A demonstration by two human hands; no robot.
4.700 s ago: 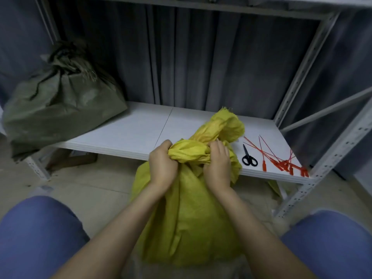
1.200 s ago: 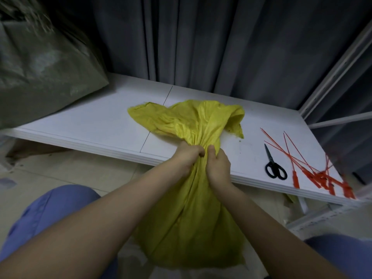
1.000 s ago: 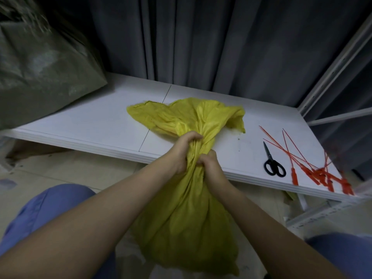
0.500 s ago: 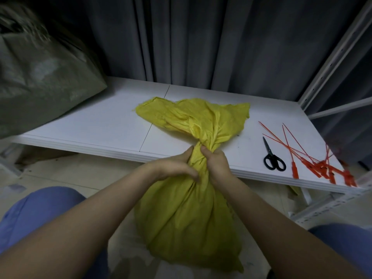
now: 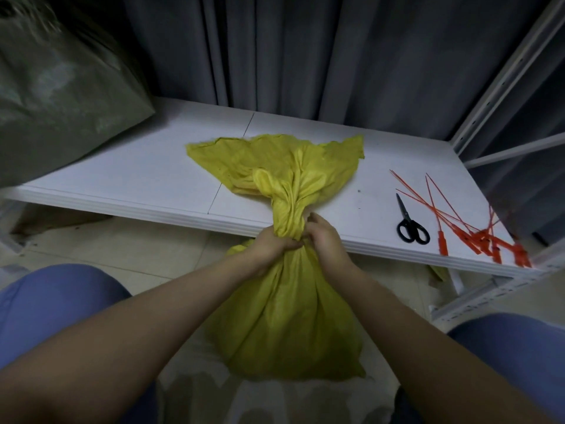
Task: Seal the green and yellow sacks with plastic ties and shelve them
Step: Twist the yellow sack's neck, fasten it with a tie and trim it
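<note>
**Yellow sack** (image 5: pixel 284 316): centre of frame. The body stands on the floor (image 5: pixel 122 255) in front of the shelf edge. The neck is gathered and twisted, and the loose mouth is fanned out flat on the white shelf (image 5: pixel 137 175).

**Left hand** (image 5: pixel 269 246): fingers curled tight round the twisted neck from the left, level with the shelf edge.

**Right hand** (image 5: pixel 327 237): just beside the left hand, fingers wrapped on the same neck from the right.

**Green sack** (image 5: pixel 61 96): upper left of frame, on the left end of the shelf. It is blurred, so whether its mouth is tied cannot be told.

**Plastic ties** (image 5: pixel 477 237): red, in a loose bundle at the right end of the shelf near the front edge, well apart from both hands.

**Scissors** (image 5: pixel 411 223): black, blades closed, lying just left of the ties.

**Curtain** (image 5: pixel 305 56): dark grey, hanging behind the shelf.

**Knees** (image 5: pixel 55 307): blue-clad, at the lower corners of the frame.
</note>
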